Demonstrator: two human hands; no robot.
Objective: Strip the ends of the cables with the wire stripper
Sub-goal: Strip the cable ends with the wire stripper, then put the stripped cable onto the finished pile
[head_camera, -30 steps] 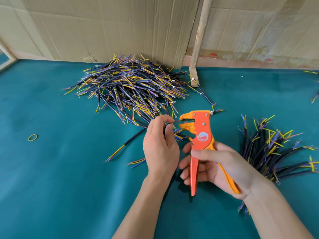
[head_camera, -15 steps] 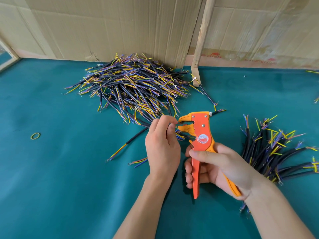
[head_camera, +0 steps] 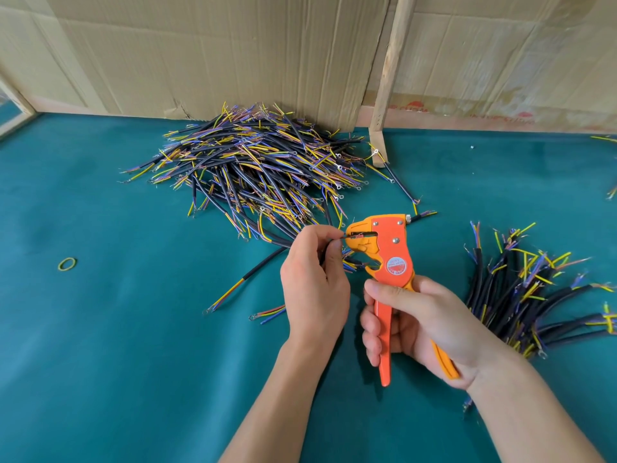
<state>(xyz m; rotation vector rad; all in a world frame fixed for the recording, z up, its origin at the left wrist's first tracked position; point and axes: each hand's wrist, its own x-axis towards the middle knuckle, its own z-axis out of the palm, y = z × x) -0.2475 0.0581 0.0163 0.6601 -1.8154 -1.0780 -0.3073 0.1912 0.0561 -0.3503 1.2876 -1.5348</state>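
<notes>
I judge the job mid-run: my left hand (head_camera: 314,279) pinches one wire end (head_camera: 337,239) into the wire stripper (head_camera: 389,248), handles wrapped by my right hand (head_camera: 424,322), one cable heap (head_camera: 253,168) beyond it, another cable bundle (head_camera: 531,289) rightward.

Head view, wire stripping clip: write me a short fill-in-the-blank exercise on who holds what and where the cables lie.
1. The orange wire stripper is held in the ____ hand.
2. The left hand pinches a thin wire whose end sits in the stripper's ____.
3. The big pile of cables lies against the ____ wall.
4. A small yellow-green rubber band lies on the teal mat, to the ____ of both hands.

Missing words: right; head; cardboard; left
</notes>
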